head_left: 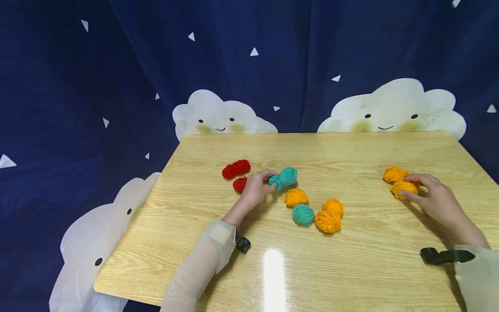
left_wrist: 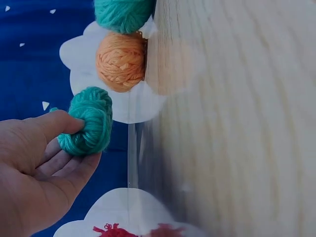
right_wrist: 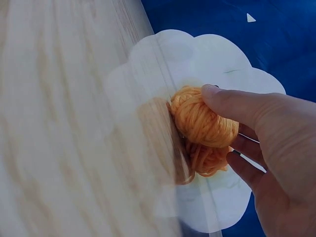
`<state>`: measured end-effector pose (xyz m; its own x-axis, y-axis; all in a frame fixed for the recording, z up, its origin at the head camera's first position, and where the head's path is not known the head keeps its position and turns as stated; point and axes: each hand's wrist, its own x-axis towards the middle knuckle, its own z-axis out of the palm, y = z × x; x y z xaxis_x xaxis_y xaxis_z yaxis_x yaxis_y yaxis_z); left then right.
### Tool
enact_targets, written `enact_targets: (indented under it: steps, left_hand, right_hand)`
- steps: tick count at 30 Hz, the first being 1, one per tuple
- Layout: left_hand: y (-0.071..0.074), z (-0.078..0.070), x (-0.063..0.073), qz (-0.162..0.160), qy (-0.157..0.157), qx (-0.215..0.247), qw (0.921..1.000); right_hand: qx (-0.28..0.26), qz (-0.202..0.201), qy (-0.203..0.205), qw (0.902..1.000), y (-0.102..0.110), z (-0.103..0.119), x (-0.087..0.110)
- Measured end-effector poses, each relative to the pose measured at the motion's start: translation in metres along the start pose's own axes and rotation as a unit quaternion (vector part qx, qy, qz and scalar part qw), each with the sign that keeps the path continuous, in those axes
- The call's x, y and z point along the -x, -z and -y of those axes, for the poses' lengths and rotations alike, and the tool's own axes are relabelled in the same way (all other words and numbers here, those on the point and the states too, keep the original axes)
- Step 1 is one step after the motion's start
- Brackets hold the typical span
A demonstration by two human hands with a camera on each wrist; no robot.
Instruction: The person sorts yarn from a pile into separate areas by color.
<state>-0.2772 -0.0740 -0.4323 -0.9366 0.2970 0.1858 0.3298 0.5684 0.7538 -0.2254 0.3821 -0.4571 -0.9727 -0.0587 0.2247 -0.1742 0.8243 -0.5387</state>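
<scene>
My left hand (head_left: 255, 188) pinches a teal yarn bundle (left_wrist: 89, 121) between thumb and fingers. In the head view that bundle (head_left: 287, 177) shows two rounded lobes above the table. My right hand (head_left: 442, 203), at the table's right side, grips an orange yarn ball (head_left: 405, 189). Its thumb lies on the ball's near face in the right wrist view, with the fingers behind. Against that ball sits another orange yarn lump (right_wrist: 210, 160). Red yarn balls (head_left: 236, 169) lie just left of my left hand, one of them partly covered by it.
In front of the left hand, an orange ball (head_left: 296, 197) and a teal ball (head_left: 302, 215) touch. Beside them lies a pair of orange balls (head_left: 329, 216). The wooden table (head_left: 175, 242) ends at a dark blue curtain (head_left: 249, 26) with cloud shapes.
</scene>
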Motion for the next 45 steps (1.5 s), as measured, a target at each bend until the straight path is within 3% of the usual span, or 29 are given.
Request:
enact_targets:
  steps: [12, 45]
  left_hand:
    - [-0.007, -0.005, -0.012, 0.004, -0.014, 0.021, 0.9997]
    - [-0.039, -0.020, -0.055, 0.019, -0.023, 0.015, 0.9994]
  right_hand:
    - [-0.010, -0.002, -0.002, 0.9999, 0.001, 0.002, 0.001]
    - [-0.001, -0.036, 0.022, 0.9991, 0.001, 0.004, 0.005]
